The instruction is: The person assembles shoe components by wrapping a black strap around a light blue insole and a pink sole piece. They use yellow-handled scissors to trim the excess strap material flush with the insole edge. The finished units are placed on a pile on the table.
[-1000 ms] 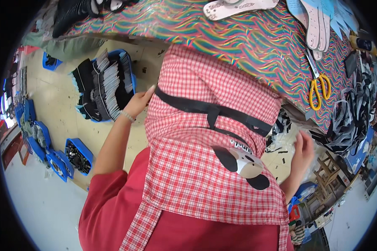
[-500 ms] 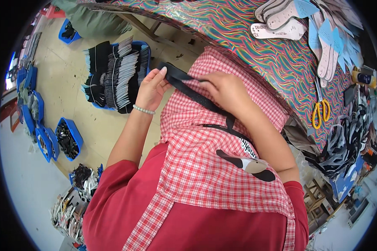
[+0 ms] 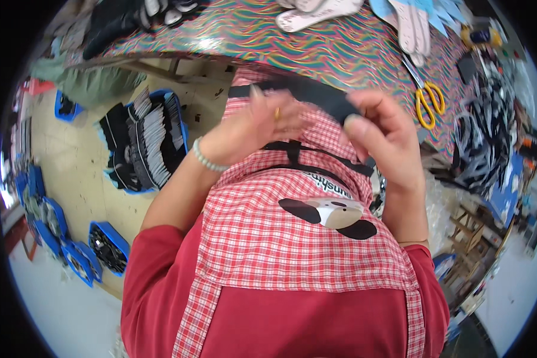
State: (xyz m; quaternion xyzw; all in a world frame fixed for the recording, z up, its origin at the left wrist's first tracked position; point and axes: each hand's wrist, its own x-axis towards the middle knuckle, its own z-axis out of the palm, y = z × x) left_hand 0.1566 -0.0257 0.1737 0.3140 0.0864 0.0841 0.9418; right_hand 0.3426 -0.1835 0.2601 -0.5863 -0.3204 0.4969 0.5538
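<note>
The strip (image 3: pixel 325 98), black and flat, lies stretched over the lap of the checked apron (image 3: pixel 292 256), just below the near edge of the desk (image 3: pixel 250 37). The right hand (image 3: pixel 386 131) grasps its right end between thumb and bent fingers; the left hand (image 3: pixel 256 122) looks released, fingers straight and loosely together, thumb lifted apart, but it is blurred, and whether it touches the strip cannot be told. Handling the strip well seems to call for a firm pinch at the right end, so that it neither slips nor twists, while the left hand works with a flat, light palm rather than a clenched one. A steady, even pull should keep the strip smooth; too slack, it would likely fold on the apron, and too hard, it might stretch or curl. A dark band (image 3: pixel 343 162) crosses the apron just below the hands, close to the strip in colour, so it is worth keeping fingers clear of it. The scissors (image 3: pixel 422 85), yellow-handled, lie on the desk beyond the right hand, near the insoles (image 3: pixel 413 30), apart from the strip; the wrists had best stay clear of the desk edge.
</note>
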